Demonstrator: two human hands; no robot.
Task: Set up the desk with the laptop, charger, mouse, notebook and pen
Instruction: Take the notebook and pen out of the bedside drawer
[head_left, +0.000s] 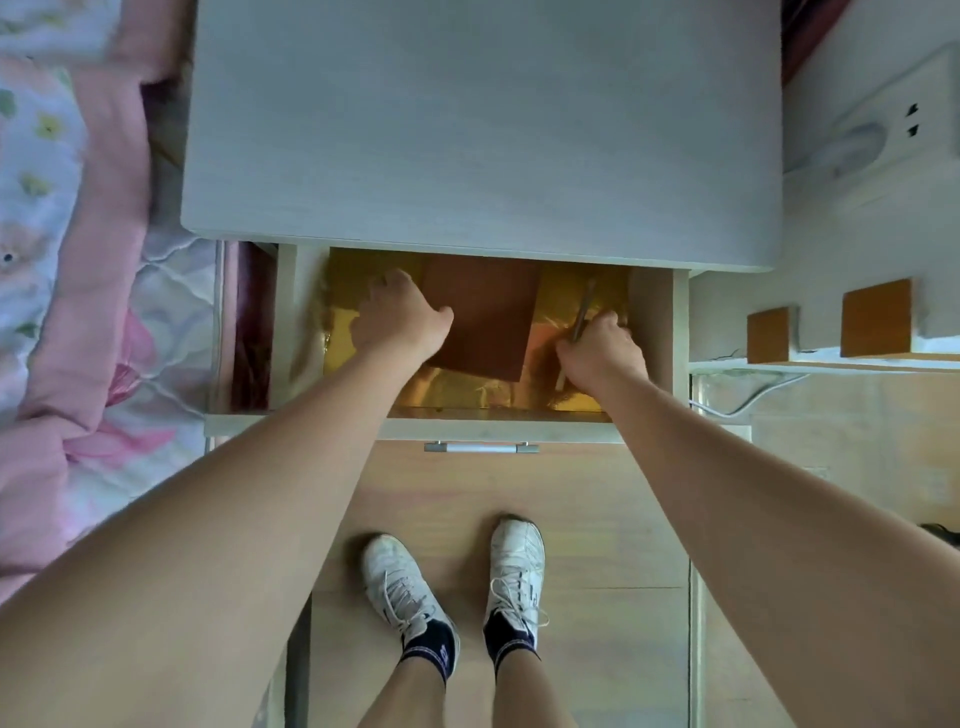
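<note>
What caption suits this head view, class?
Both hands in the open drawer: left hand grips the notebook, right hand the pen, desk bare.

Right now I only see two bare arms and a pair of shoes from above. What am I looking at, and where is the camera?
There is no machine here. A person wears one wide-angle camera on the head, so the picture looks straight down past the arms to the white shoes on the floor. In front is a pale desk, its top bare, with an open drawer below lined in shiny gold. The left hand grips the edge of a brown notebook in the drawer. The right hand is closed around a thin pen. A pink floral bedspread lies to the left, and a wall socket sits to the right.
</note>
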